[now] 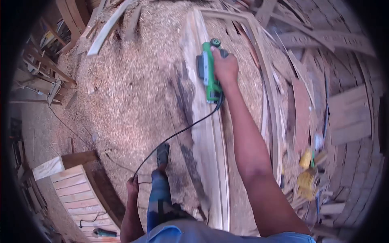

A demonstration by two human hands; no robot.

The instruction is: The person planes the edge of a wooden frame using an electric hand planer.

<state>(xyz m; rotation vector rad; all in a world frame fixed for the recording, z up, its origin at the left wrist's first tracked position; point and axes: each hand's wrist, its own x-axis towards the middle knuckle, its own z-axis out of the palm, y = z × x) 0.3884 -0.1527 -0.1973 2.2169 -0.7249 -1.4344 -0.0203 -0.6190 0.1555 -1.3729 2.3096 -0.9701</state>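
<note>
My right hand (227,68) is wrapped round the handle of a green electric planer (210,77), its arm stretched far forward. The planer rests on the upper part of a long, pale wooden board (208,150), which runs away from me and has a rough, wavy left edge. From the planer's rear a black power cord (180,133) loops back toward me. My left hand (132,186), low and to the left, is closed on this cord and keeps it off to the side of the board.
Wood shavings (125,93) cover the ground. A slatted wooden piece (77,190), with another green tool (104,232) on it, stands at lower left. A wooden frame (265,81) lies right of the board. Offcuts and yellow items (306,180) are scattered further right.
</note>
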